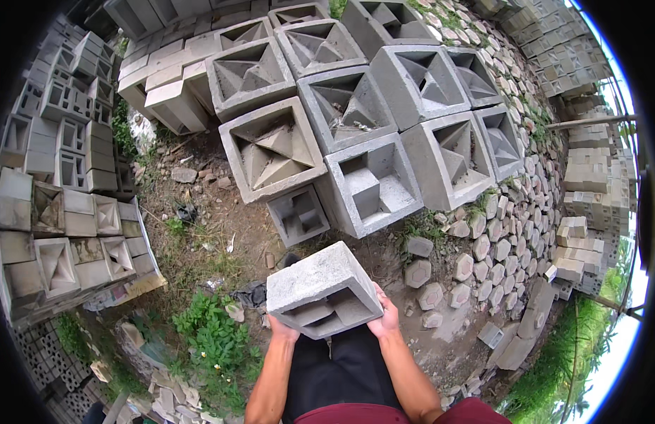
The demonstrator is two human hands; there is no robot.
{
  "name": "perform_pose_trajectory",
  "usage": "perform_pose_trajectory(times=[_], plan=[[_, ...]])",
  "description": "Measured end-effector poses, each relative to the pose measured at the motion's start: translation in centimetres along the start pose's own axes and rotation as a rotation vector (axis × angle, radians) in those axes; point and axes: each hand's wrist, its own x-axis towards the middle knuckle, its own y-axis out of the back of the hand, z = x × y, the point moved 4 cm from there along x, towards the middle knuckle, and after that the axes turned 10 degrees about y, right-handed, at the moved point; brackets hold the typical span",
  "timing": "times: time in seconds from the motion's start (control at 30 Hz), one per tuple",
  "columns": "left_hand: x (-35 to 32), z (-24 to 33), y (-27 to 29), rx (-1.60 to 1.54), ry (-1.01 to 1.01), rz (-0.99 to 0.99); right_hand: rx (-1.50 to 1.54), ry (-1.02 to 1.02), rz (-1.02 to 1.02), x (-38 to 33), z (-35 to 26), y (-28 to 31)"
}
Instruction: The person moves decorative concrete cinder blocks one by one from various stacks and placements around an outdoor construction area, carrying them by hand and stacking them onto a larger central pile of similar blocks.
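Between my two hands I carry a light grey, square concrete block (306,279) in front of my body, its hollow side tilted toward me. My left hand (283,328) grips its lower left side, fingers partly hidden beneath it. On the right side, my right hand (385,314) wraps round the edge, fingers against the outer wall. Just beyond the held block stand larger concrete blocks with recessed faces; nearest are a pale one (377,219) and a browner one (239,166). A smaller hollow block (313,232) sits on the ground by them.
Stacked blocks (79,201) line the left side, with a green leafy plant (211,339) nearer me. Many hexagonal pavers (461,267) lie to the right, before tall block piles (588,173). Rubble and dirt (207,184) cover the ground at left centre.
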Motion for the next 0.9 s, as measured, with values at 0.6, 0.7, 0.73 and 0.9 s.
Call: perform_pose_trajectory(times=[0.6,0.7,0.73,0.9], plan=[[-18.8,-10.1,-20.5,0.429,0.093,-0.609,0.375,0.366,-0.176,-17.1,-17.2,-2.9],[-19.9,-14.2,-20.5,0.479,0.161,-0.698,0.484,0.456,0.026,-20.2,-19.3,0.6],[-20.6,-16.5,-20.6,0.507,0.189,-0.714,0.535,0.485,0.021,-20.8,-19.9,3.1],[-20.1,-26.5,-19.3,0.631,0.282,-0.794,0.741,0.626,0.008,-27.3,-23.9,10.5]])
